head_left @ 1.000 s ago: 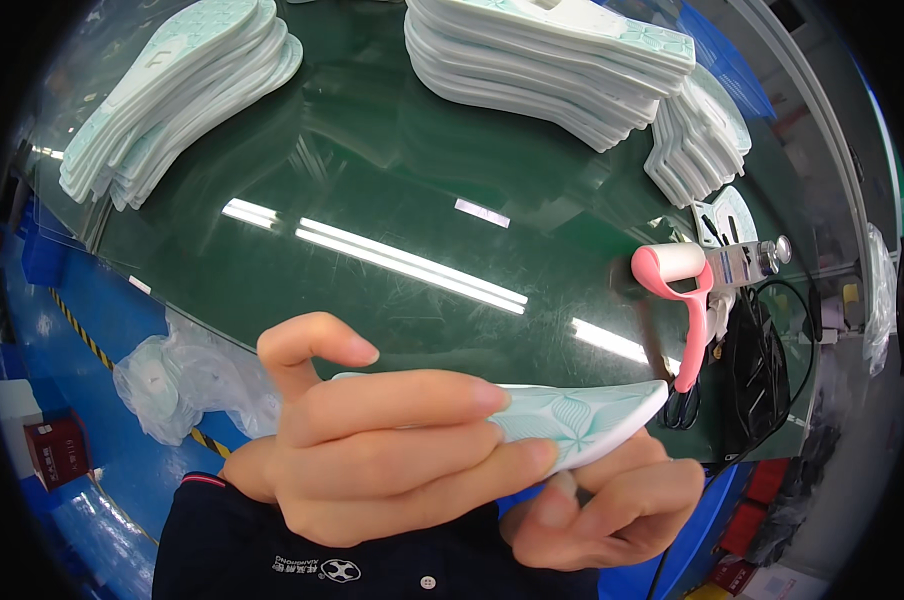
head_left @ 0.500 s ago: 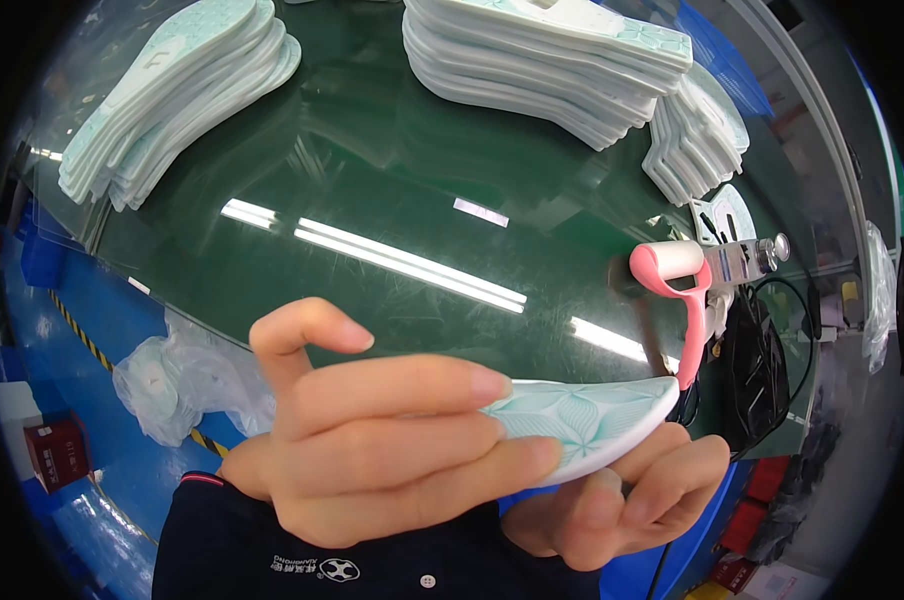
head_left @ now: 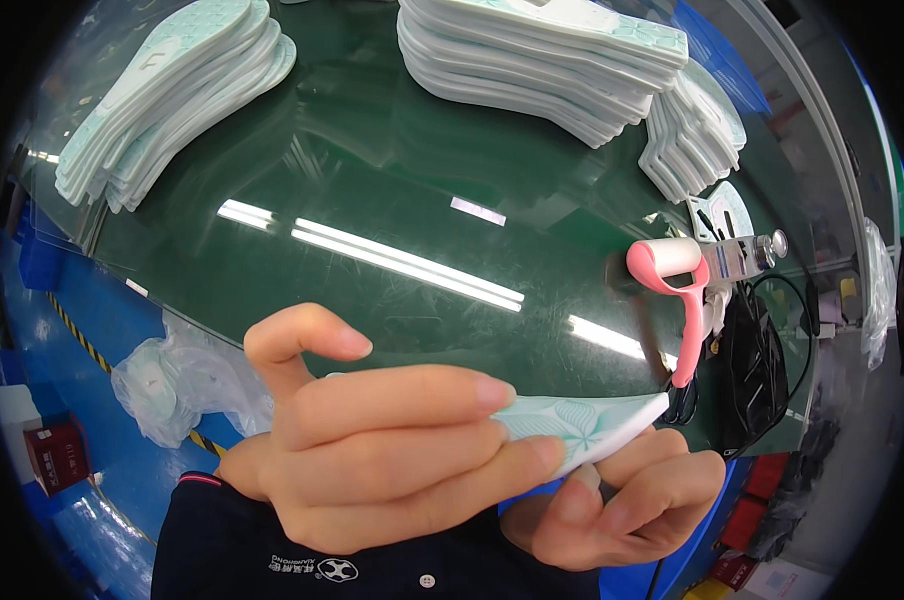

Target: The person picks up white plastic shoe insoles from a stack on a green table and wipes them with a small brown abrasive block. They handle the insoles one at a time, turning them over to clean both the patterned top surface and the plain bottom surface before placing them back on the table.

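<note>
A white moulded panel (head_left: pixel 582 418), with a pale-green leaf pattern on its face, is held up close in front of me, tilted and seen nearly edge-on. My left hand (head_left: pixel 402 445) wraps its fingers over the panel's left part, with the index finger bent and lifted clear. Below the panel's right end, my right hand (head_left: pixel 632 500) is curled with thumb and fingers pinched together close to its lower edge. A small dark bit shows between those fingertips, too hidden to name. Most of the panel's left end is hidden behind my left hand.
Stacks of similar white panels stand on the green table (head_left: pixel 372 210): a left stack (head_left: pixel 182 90), a middle stack (head_left: pixel 542 70) and a right stack (head_left: pixel 687 140). To the right are a pink-handled roller (head_left: pixel 690 330), a clear bottle (head_left: pixel 737 257) and a black bag (head_left: pixel 757 370). A plastic bag (head_left: pixel 197 385) sits lower left.
The panel has tipped so that less of its patterned face shows, and its right end has dropped slightly. Both hands keep nearly the same place and grip.
</note>
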Available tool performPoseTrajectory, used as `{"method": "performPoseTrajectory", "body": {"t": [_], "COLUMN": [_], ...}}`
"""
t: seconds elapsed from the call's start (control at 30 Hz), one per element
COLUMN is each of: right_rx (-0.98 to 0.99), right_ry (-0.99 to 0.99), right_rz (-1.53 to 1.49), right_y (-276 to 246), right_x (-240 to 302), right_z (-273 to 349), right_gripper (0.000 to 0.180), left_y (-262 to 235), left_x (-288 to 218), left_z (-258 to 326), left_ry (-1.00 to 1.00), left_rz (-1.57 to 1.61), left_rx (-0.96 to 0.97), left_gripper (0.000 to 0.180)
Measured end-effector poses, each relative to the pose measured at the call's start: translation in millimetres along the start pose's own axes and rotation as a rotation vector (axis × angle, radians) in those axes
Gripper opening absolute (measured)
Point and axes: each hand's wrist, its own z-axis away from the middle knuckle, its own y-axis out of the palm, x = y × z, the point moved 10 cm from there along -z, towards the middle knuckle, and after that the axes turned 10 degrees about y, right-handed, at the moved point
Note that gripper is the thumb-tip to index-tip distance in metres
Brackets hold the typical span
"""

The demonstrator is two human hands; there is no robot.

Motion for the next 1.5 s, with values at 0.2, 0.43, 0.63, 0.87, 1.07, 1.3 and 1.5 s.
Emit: {"method": "performPoseTrajectory", "body": {"t": [0.2, 0.43, 0.63, 0.87, 1.07, 1.3, 1.5], "right_rx": [-0.014, 0.072, -0.039, -0.142, 0.005, -0.054, -0.270], "right_ry": [0.169, 0.208, 0.219, 0.257, 0.147, 0.189, 0.126], "right_rz": [-0.034, 0.009, -0.085, -0.089, -0.086, -0.098, -0.162], "right_y": [-4, 3, -5, -7, -1, -1, -15], "right_x": [-2, -6, -16, -18, -11, -16, -18], "right_z": [-6, -8, -1, 2, -4, -1, 8], "right_gripper": [0.027, 0.027, 0.026, 0.024, 0.026, 0.026, 0.031], "left_y": [0, 1, 1, 0, 0, 3, 3], "left_x": [-1, 2, 3, 1, -2, 0, 1], "left_z": [-4, -2, 1, 1, 2, 1, 1], "left_ry": [0.009, -0.035, -0.048, -0.060, -0.021, -0.039, -0.066], "left_rz": [0.017, 0.008, 0.000, -0.025, -0.024, -0.014, -0.038], "left_rx": [0.028, -0.035, -0.036, -0.040, -0.047, 0.039, 0.006], "left_gripper": [0.007, 0.007, 0.008, 0.008, 0.009, 0.009, 0.010]}}
